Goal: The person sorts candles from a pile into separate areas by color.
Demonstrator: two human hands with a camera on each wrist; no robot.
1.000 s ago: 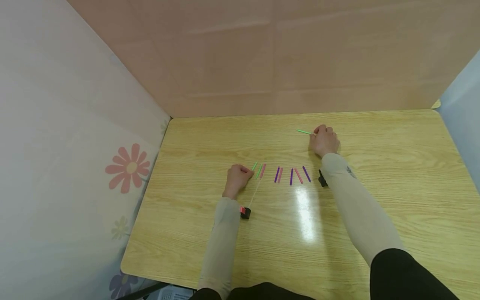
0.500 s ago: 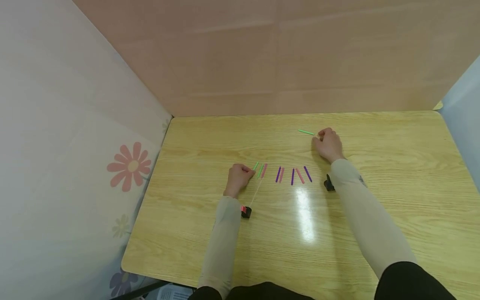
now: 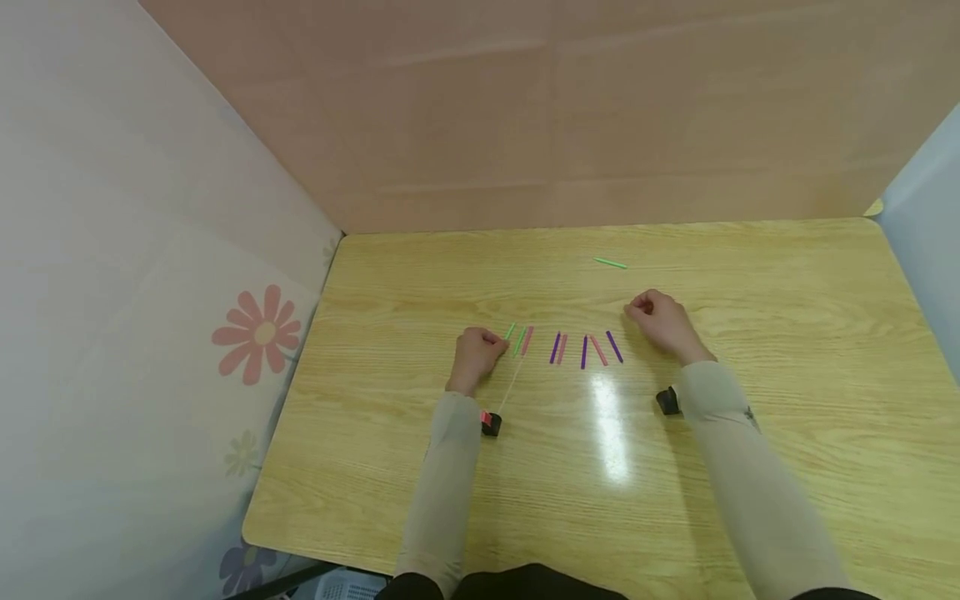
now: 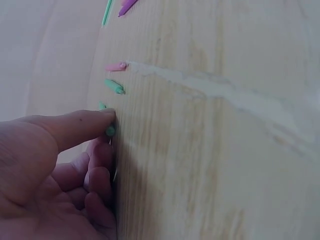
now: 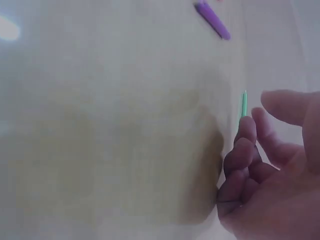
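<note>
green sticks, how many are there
3: a lone green stick beyond the right hand, a partly covered green stick pinched by the left hand, and a neighbouring green stick between that one and a pink stick. The hands could hide others.

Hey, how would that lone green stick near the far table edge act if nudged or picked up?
The green stick looks straight, so it's probably stiff. Being so slim, it's likely light. It may roll if pushed, since it appears rounded and the tabletop looks flat.

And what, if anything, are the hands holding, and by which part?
The left hand pinches the leftmost green stick by its nearer half; the right hand holds nothing.
</note>
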